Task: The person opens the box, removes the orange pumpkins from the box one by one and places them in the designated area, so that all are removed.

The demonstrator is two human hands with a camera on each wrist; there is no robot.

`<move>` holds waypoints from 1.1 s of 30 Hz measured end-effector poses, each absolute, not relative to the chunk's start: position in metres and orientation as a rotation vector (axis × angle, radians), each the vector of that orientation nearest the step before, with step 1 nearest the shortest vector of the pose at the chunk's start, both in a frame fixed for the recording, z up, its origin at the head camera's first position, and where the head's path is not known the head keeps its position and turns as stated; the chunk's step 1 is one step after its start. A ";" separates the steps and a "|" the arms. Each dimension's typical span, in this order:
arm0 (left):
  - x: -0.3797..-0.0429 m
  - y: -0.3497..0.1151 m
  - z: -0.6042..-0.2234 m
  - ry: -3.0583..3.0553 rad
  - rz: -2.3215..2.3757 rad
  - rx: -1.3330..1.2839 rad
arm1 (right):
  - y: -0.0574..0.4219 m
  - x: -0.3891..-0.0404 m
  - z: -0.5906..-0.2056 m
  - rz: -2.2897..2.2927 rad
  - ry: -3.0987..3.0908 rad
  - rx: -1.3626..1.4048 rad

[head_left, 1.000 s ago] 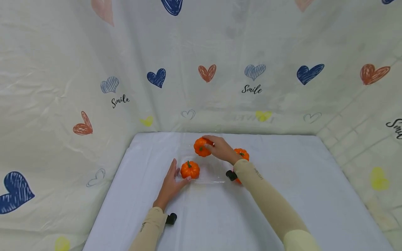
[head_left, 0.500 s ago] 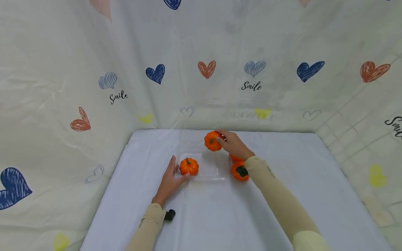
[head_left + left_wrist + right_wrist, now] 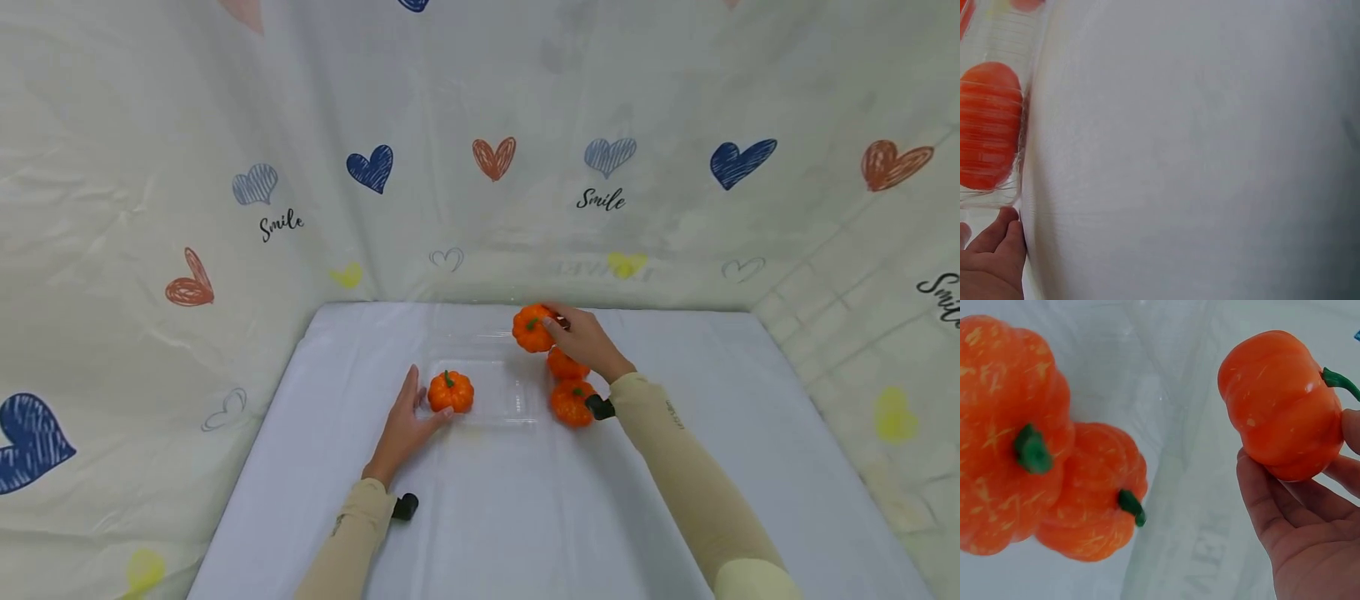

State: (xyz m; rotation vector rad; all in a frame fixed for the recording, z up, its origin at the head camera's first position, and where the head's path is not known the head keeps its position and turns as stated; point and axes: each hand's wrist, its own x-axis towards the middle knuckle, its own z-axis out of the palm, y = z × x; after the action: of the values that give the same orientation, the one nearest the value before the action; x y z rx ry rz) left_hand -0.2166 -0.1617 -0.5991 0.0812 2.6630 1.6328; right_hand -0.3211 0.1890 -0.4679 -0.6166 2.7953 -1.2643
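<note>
A clear plastic container [image 3: 510,423] lies on the table, with one orange toy pumpkin [image 3: 451,392] at its left end. My left hand [image 3: 405,429] rests against the container's near left corner, thumb spread from fairly straight fingers. In the left wrist view, its fingertips touch the clear wall. My right hand [image 3: 588,337] grips a smooth orange toy pumpkin [image 3: 1282,403] with a green stem, held up near the container's far right corner. Right of the container sit two more pumpkins, the nearer one [image 3: 572,403] and the farther one [image 3: 567,364], which my right hand partly covers.
A white cloth [image 3: 480,517] covers the table. Behind it hangs a pale curtain [image 3: 420,100] printed with hearts and words. Small black cameras sit on the left wrist [image 3: 405,507] and right wrist [image 3: 600,407].
My right hand has carried its pumpkin rightward, from above the container toward the two pumpkins beside it. Those two show more fully now. The left hand has stayed at the container's corner.
</note>
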 end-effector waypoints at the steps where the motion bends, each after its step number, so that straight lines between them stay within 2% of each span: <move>1: -0.217 -0.161 -0.599 2.665 1.630 0.075 | 0.192 -0.321 -0.469 -1.266 2.802 -0.594; 33: -0.219 -0.160 -0.596 2.667 1.595 0.059 | 0.266 -0.310 -0.495 -1.312 2.851 -0.243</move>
State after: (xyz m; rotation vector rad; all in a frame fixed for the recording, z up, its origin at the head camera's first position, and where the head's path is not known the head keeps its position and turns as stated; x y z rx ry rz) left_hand -0.2195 -0.1595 -0.5957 0.0594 2.6668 1.5946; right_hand -0.3104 0.2656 -0.4946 -0.2427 2.8507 -1.3119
